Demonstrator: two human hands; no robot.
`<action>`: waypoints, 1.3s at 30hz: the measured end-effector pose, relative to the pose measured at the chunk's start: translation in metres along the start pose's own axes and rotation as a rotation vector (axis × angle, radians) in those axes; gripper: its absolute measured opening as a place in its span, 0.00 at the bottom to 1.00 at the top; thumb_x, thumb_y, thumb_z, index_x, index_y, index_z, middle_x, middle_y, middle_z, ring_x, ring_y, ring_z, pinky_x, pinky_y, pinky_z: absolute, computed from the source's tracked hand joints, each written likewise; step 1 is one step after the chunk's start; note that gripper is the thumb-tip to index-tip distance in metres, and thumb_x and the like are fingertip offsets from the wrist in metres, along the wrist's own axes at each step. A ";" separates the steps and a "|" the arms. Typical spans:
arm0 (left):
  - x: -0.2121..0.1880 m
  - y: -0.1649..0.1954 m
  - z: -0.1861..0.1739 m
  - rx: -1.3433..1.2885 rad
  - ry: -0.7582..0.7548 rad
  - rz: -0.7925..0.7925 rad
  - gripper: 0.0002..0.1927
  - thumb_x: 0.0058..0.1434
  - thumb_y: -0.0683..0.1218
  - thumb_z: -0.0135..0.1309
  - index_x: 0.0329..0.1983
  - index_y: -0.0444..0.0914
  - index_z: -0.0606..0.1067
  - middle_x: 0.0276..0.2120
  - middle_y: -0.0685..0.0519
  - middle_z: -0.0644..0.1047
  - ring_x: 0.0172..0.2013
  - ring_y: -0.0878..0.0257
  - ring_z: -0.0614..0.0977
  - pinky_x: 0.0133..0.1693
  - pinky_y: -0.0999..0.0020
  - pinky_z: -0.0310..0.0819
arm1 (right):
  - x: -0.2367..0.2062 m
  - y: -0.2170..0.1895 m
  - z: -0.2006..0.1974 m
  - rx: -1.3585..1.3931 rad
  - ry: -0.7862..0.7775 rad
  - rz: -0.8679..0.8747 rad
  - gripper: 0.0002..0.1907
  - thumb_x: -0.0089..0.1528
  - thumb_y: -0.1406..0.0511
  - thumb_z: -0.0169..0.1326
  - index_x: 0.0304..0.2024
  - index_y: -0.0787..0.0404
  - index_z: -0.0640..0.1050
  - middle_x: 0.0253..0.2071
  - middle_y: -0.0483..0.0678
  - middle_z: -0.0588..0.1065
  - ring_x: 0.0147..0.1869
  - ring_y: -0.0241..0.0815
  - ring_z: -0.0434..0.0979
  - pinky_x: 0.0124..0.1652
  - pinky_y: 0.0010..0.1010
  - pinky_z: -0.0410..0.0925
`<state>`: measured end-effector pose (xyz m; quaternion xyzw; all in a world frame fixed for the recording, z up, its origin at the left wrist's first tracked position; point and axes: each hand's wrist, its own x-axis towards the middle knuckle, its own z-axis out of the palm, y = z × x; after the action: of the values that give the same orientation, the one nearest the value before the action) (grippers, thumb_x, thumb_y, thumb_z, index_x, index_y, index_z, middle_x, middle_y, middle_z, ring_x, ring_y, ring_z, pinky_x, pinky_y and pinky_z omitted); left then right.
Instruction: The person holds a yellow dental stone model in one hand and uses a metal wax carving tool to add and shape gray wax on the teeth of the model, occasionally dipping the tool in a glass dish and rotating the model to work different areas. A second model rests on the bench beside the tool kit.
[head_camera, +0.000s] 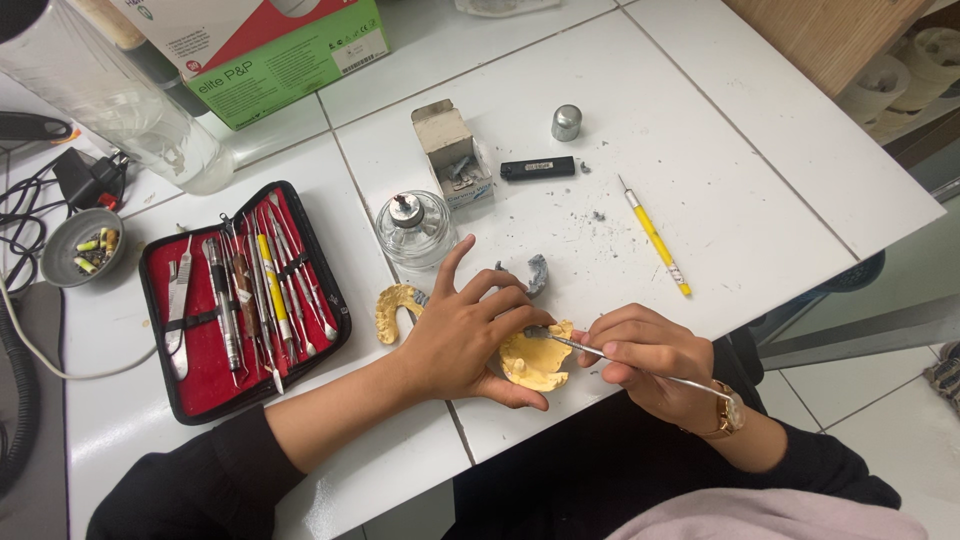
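Both hands grip: left hand (465, 335) steadies yellow plaster cast (535, 358), right hand (645, 352) pinches metal tool (640, 368) at 3 o'clock; slipping tip risks chipping cast.

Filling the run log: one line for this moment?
left hand: steadies yellow dental cast | right hand: holds metal carving tool, tip on cast | table

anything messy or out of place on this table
Yes: grey crumbs lie scattered on the white table between the black lighter and the yellow tool. Nothing looks broken or tipped.
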<state>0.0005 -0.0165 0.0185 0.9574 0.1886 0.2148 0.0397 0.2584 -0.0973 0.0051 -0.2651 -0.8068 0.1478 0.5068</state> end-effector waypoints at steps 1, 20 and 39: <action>0.000 0.000 0.000 0.002 -0.001 0.000 0.48 0.44 0.87 0.44 0.49 0.49 0.81 0.41 0.57 0.78 0.56 0.58 0.75 0.72 0.32 0.32 | 0.000 0.000 0.000 -0.002 -0.001 0.001 0.14 0.68 0.58 0.52 0.52 0.56 0.68 0.34 0.49 0.82 0.46 0.45 0.86 0.43 0.31 0.78; 0.000 -0.001 0.002 0.009 0.003 0.003 0.48 0.45 0.88 0.43 0.49 0.49 0.81 0.41 0.57 0.78 0.56 0.57 0.75 0.72 0.32 0.32 | -0.002 0.002 0.001 -0.024 0.006 0.010 0.13 0.68 0.58 0.51 0.51 0.56 0.68 0.32 0.47 0.82 0.44 0.45 0.86 0.42 0.31 0.78; 0.002 -0.001 0.004 0.021 0.001 0.007 0.49 0.40 0.88 0.43 0.46 0.50 0.81 0.39 0.56 0.78 0.55 0.56 0.75 0.70 0.30 0.32 | -0.003 0.002 0.001 -0.003 -0.004 0.026 0.13 0.69 0.58 0.50 0.51 0.56 0.67 0.33 0.47 0.82 0.45 0.44 0.86 0.42 0.30 0.77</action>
<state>0.0035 -0.0150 0.0161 0.9583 0.1877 0.2134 0.0291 0.2594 -0.0970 0.0013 -0.2758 -0.8047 0.1536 0.5028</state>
